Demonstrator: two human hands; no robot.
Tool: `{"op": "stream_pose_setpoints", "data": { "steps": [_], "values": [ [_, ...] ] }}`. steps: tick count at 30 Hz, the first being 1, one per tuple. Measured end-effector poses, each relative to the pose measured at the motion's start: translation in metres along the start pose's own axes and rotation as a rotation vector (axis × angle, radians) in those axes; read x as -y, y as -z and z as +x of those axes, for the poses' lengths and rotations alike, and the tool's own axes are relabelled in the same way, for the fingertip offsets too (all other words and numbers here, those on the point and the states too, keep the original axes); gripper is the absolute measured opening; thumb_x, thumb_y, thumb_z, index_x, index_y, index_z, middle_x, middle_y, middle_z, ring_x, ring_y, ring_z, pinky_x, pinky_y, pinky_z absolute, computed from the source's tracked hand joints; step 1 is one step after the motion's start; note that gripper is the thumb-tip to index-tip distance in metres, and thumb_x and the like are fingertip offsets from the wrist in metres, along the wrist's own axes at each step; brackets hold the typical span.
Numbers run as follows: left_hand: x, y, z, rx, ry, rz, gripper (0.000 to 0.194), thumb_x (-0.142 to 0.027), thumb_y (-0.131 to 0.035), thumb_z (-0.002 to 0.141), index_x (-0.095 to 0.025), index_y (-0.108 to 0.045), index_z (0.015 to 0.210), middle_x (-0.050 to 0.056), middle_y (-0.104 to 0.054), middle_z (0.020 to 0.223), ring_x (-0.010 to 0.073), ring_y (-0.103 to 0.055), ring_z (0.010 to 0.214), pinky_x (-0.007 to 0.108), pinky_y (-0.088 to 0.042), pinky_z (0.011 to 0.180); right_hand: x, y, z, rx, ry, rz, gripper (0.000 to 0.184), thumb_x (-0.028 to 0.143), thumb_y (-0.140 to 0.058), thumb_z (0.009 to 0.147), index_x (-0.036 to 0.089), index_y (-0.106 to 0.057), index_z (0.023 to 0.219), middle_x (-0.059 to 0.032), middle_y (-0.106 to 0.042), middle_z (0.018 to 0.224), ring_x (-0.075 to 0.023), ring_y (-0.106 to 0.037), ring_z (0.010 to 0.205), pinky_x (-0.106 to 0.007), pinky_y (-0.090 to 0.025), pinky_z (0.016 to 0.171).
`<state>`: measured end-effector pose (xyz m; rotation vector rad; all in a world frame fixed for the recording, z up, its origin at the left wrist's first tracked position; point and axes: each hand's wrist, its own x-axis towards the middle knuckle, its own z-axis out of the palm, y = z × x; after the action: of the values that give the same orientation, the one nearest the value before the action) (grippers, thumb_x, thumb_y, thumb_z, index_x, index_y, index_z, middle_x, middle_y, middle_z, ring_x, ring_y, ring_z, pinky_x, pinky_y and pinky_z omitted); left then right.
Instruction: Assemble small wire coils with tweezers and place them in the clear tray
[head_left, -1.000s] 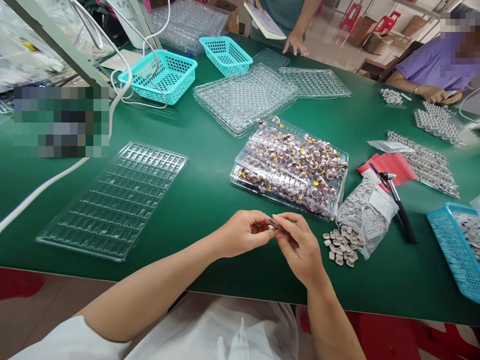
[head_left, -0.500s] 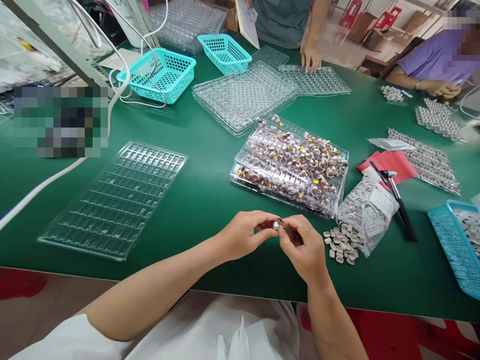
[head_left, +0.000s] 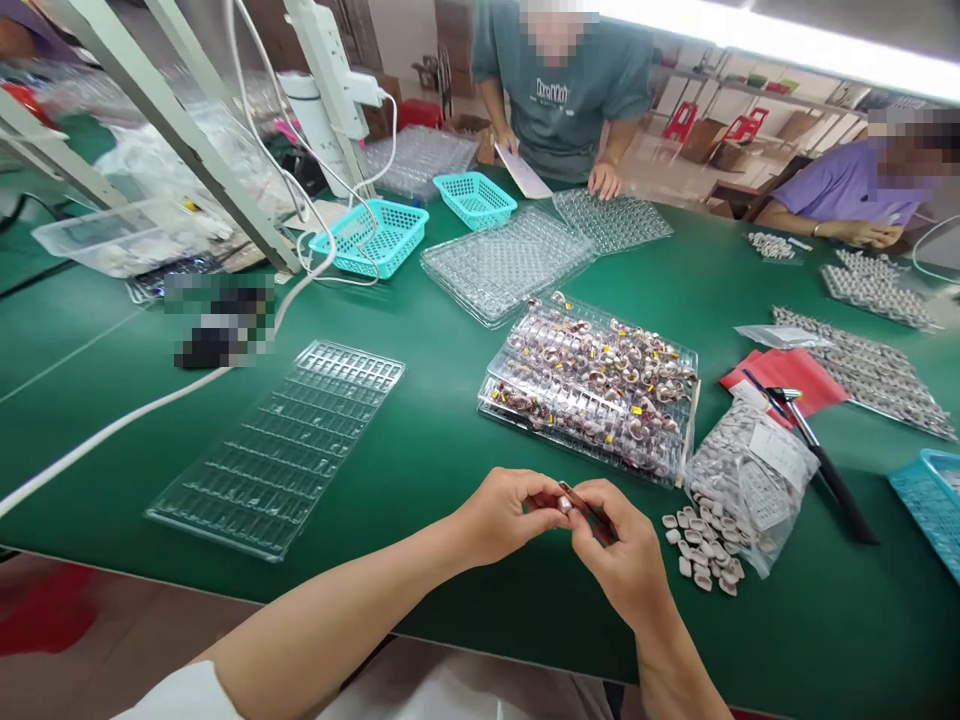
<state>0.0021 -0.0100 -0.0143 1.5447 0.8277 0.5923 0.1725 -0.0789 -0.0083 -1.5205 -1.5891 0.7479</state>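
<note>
Near the front of the green table [head_left: 450, 400], my left hand [head_left: 499, 515] pinches a small whitish part [head_left: 565, 504] between thumb and fingertips. My right hand [head_left: 626, 555] meets it there, closed around a slim dark reddish-brown tool [head_left: 589, 508] that looks like tweezers; its tip is at the part. Just beyond my hands are stacked clear trays [head_left: 585, 385] full of small beige pieces with reddish wires and yellow tabs. To the right of my right hand lies a loose pile of small beige shells [head_left: 705, 545], beside a clear bag [head_left: 754, 465] of more such shells.
A clear compartment tray [head_left: 281, 450] lies at left, near a white cable [head_left: 150, 415]. Farther off are turquoise baskets [head_left: 390, 245] and stacked clear trays [head_left: 506, 265]. At right are a black-handled hammer [head_left: 836, 475], red sheets [head_left: 795, 380] and a blue basket [head_left: 926, 510]. Two people sit across.
The view has tilted up and shifted, so things sit lower in it. My hands stay together on the small part, and the dark tool now shows more clearly over it.
</note>
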Motion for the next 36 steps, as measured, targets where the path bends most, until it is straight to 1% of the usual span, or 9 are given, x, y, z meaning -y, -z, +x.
{"op": "stream_pose_setpoints", "data": {
  "steps": [6,11,16,20,23,26,32,36],
  "values": [
    [0.0002,-0.0001,0.0002,0.003,-0.038,0.008,0.022,-0.028,-0.069,0.078,-0.014,-0.076,0.093,0.007,-0.075,0.084,0.0174,-0.068,0.073,0.025,-0.053,0.07,-0.0055,-0.0016,-0.002,0.018,-0.029,0.051,0.008,0.019,-0.052,0.088,0.022,-0.059,0.09,-0.0026,-0.062,0.085,-0.0141,-0.058,0.069,-0.023,-0.046,0.058],
    [0.0034,-0.0016,0.0016,0.002,-0.035,-0.052,0.022,-0.028,-0.07,0.077,-0.013,-0.076,0.091,0.008,-0.074,0.082,0.0185,-0.068,0.072,0.025,-0.053,0.069,-0.0047,-0.0006,-0.0004,0.027,-0.012,0.062,0.009,0.024,-0.051,0.09,0.021,-0.06,0.089,-0.003,-0.061,0.084,-0.0139,-0.056,0.066,-0.023,-0.045,0.057],
    [-0.0016,-0.003,0.0017,-0.018,-0.004,-0.104,0.018,-0.024,-0.07,0.075,-0.014,-0.076,0.088,0.005,-0.074,0.076,0.0162,-0.066,0.067,0.025,-0.052,0.066,-0.0079,-0.0013,-0.0001,0.039,-0.02,0.106,0.013,0.028,-0.051,0.092,0.021,-0.062,0.09,-0.0038,-0.063,0.084,-0.0154,-0.058,0.07,-0.024,-0.047,0.06],
    [-0.0031,-0.0045,0.0015,-0.029,0.014,-0.176,0.017,-0.022,-0.071,0.072,-0.014,-0.076,0.086,0.004,-0.073,0.074,0.0149,-0.064,0.064,0.024,-0.051,0.064,-0.0078,-0.0021,0.0006,0.043,-0.037,0.12,0.014,0.027,-0.05,0.092,0.021,-0.062,0.087,-0.0029,-0.062,0.084,-0.015,-0.056,0.069,-0.024,-0.047,0.061],
    [-0.0007,-0.0055,0.0016,-0.038,0.015,-0.224,0.018,-0.024,-0.072,0.072,-0.014,-0.076,0.086,0.004,-0.072,0.075,0.0151,-0.064,0.065,0.025,-0.052,0.066,-0.007,-0.0029,0.0015,0.036,-0.031,0.138,0.013,0.026,-0.051,0.091,0.021,-0.062,0.087,-0.0033,-0.062,0.084,-0.0168,-0.059,0.076,-0.026,-0.048,0.066],
    [0.0008,-0.0059,0.002,-0.034,0.031,-0.252,0.017,-0.025,-0.073,0.071,-0.014,-0.076,0.085,0.003,-0.072,0.073,0.0149,-0.064,0.065,0.025,-0.051,0.066,-0.0071,-0.004,0.0018,0.02,-0.027,0.152,0.012,0.025,-0.052,0.09,0.021,-0.062,0.086,-0.0035,-0.063,0.085,-0.0172,-0.06,0.077,-0.026,-0.049,0.068],
    [0.0047,-0.0062,0.003,-0.013,0.078,-0.357,0.02,-0.022,-0.075,0.068,-0.013,-0.075,0.085,0.002,-0.07,0.07,0.0134,-0.062,0.062,0.026,-0.051,0.065,-0.0081,-0.0036,0.0012,0.019,-0.032,0.158,0.012,0.026,-0.053,0.09,0.02,-0.062,0.084,-0.0026,-0.061,0.082,-0.0152,-0.057,0.072,-0.025,-0.047,0.063],
    [0.0035,-0.0053,0.0029,-0.009,0.088,-0.35,0.02,-0.022,-0.075,0.067,-0.013,-0.074,0.085,0.003,-0.071,0.071,0.0146,-0.063,0.064,0.027,-0.052,0.066,-0.0076,-0.0023,0.0019,0.021,-0.02,0.143,0.01,0.025,-0.055,0.089,0.02,-0.063,0.086,-0.0021,-0.062,0.081,-0.0143,-0.057,0.07,-0.024,-0.047,0.062]
  ]
}}
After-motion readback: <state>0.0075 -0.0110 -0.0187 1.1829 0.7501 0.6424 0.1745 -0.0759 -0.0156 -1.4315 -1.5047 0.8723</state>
